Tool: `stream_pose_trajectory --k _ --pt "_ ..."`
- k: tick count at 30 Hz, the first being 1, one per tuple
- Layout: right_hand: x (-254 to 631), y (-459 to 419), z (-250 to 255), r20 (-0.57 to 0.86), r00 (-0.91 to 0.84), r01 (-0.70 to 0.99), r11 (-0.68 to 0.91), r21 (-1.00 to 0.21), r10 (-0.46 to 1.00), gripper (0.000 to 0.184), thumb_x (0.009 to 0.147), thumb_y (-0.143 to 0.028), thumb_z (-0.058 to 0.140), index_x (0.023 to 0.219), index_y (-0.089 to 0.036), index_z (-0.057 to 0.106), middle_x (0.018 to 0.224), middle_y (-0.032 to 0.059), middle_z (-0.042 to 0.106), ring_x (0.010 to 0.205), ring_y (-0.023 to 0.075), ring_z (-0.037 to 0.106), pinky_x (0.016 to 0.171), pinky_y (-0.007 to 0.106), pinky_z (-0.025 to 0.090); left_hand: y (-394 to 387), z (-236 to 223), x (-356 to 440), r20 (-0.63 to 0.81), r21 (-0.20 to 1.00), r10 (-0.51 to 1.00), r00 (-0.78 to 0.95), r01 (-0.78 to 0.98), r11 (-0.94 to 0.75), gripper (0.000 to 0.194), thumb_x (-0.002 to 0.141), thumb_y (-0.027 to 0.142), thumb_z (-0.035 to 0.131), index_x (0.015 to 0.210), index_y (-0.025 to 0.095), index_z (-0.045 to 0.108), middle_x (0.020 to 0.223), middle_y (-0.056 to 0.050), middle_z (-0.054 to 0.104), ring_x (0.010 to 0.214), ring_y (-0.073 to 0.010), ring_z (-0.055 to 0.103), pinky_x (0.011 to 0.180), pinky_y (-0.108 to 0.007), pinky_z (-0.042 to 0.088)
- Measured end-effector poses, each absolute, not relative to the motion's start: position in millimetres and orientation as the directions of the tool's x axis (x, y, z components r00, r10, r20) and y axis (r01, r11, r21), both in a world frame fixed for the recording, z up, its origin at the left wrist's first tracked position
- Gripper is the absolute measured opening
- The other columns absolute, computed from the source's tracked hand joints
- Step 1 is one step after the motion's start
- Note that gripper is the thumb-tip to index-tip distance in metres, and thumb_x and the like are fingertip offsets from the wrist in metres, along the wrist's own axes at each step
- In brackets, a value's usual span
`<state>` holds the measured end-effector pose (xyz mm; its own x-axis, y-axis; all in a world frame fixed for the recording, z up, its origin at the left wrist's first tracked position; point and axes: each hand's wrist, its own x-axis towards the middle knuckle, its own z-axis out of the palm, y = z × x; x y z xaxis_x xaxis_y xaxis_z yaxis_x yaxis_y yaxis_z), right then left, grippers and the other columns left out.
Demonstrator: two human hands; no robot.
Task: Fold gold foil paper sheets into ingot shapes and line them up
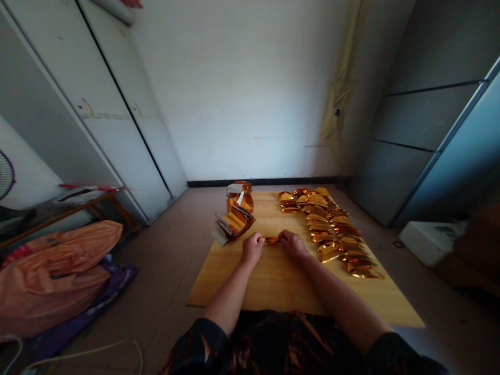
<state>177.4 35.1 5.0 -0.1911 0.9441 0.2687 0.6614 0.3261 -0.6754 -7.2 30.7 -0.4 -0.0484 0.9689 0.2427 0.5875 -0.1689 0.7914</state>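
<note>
A wooden board (281, 281) lies on the tiled floor in front of me. Over its middle, my left hand (252, 249) and my right hand (294, 244) both pinch a small piece of gold foil paper (271, 240) between them, fingers closed on its two ends. A stack of unfolded gold foil sheets (236, 216) sits at the board's far left, just beyond my left hand. Several folded gold foil pieces (332, 229) lie in a long row along the board's right side.
Orange and purple plastic bags (58, 271) are heaped at the left beside a low wooden table (78, 205). White cabinet doors (109, 114) stand at the left, a grey cabinet (422, 120) at the right, a white box (429, 239) on the floor.
</note>
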Motion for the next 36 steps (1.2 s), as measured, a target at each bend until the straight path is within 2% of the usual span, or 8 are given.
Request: stream_pose_trajectory --k 5,8,12,18,24,31,33,36 --pt "177.8 33.4 5.4 0.281 -0.216 0.635 0.353 -0.687 0.935 0.015 0.079 -0.019 0.047 0.083 -0.02 0.062 0.079 0.0025 0.067 0.072 0.015 0.059 0.069 0.024 0.043 28.7 2.0 -5.5 0.28 0.819 0.96 -0.028 0.529 -0.224 0.023 0.075 0.01 0.051 0.088 0.018 0.068 0.084 -0.002 0.071 0.078 -0.0149 0.064 0.076 -0.024 0.048" --pt "176.9 32.9 3.8 0.297 -0.205 0.615 0.359 -0.703 0.933 0.015 0.078 -0.018 0.047 0.083 -0.02 0.061 0.078 0.0011 0.067 0.072 0.0146 0.059 0.068 0.023 0.043 27.4 4.4 -5.1 0.289 0.815 0.957 -0.011 0.528 -0.24 0.024 0.074 0.009 0.05 0.086 0.019 0.069 0.086 -0.001 0.072 0.082 -0.0153 0.065 0.079 -0.025 0.048" --pt "175.7 32.8 2.9 0.305 -0.17 0.615 0.343 -0.71 0.937 0.014 0.077 -0.018 0.048 0.08 -0.02 0.061 0.075 0.0002 0.067 0.07 0.0141 0.058 0.067 0.023 0.043 27.6 3.7 -5.9 0.278 0.837 0.961 -0.003 0.491 -0.241 0.024 0.074 0.011 0.049 0.086 0.018 0.069 0.082 -0.001 0.072 0.076 -0.0142 0.064 0.074 -0.024 0.05" --pt "177.1 32.0 6.1 0.284 -0.175 0.605 0.331 -0.724 0.943 0.014 0.076 -0.018 0.048 0.08 -0.021 0.061 0.077 0.0 0.068 0.071 0.0144 0.059 0.067 0.023 0.043 29.9 -1.7 -7.1 0.196 0.923 0.98 0.019 0.334 -0.191 0.024 0.075 0.015 0.049 0.088 0.016 0.068 0.083 -0.002 0.07 0.064 -0.0116 0.062 0.059 -0.021 0.049" --pt "178.3 32.8 7.9 0.274 -0.21 0.626 0.345 -0.699 0.938 0.012 0.076 -0.019 0.05 0.079 -0.02 0.062 0.074 0.0004 0.066 0.069 0.0144 0.058 0.066 0.023 0.042 30.3 -3.4 -8.5 0.246 0.904 0.969 0.038 0.352 -0.243 0.026 0.074 0.013 0.05 0.093 0.017 0.068 0.088 -0.002 0.07 0.069 -0.0116 0.061 0.066 -0.021 0.049" --pt "181.4 35.8 5.4 0.287 -0.211 0.599 0.356 -0.718 0.934 0.01 0.078 -0.02 0.05 0.077 -0.019 0.06 0.072 0.0 0.065 0.068 0.0136 0.057 0.065 0.022 0.042 31.5 -0.9 -7.8 0.117 0.96 0.992 0.057 0.251 -0.127 0.028 0.076 0.017 0.05 0.101 0.015 0.064 0.066 0.002 0.062 0.052 -0.008 0.053 0.05 -0.017 0.041" --pt "182.6 37.1 3.6 0.288 -0.215 0.605 0.359 -0.71 0.933 0.01 0.078 -0.02 0.05 0.077 -0.019 0.06 0.072 -0.0002 0.064 0.068 0.0134 0.057 0.065 0.022 0.041 31.3 1.1 -7.3 0.139 0.946 0.989 0.06 0.288 -0.15 0.027 0.076 0.016 0.05 0.099 0.015 0.065 0.067 0.002 0.063 0.054 -0.0085 0.055 0.052 -0.017 0.042" --pt "183.4 38.3 1.2 0.297 -0.23 0.633 0.374 -0.678 0.927 0.01 0.077 -0.017 0.051 0.076 -0.018 0.061 0.072 0.0003 0.064 0.067 0.013 0.056 0.065 0.022 0.041 29.9 5.3 -6.9 0.219 0.871 0.974 0.053 0.44 -0.22 0.022 0.074 0.013 0.053 0.091 0.017 0.067 0.075 0.0 0.068 0.068 -0.011 0.061 0.063 -0.019 0.047"
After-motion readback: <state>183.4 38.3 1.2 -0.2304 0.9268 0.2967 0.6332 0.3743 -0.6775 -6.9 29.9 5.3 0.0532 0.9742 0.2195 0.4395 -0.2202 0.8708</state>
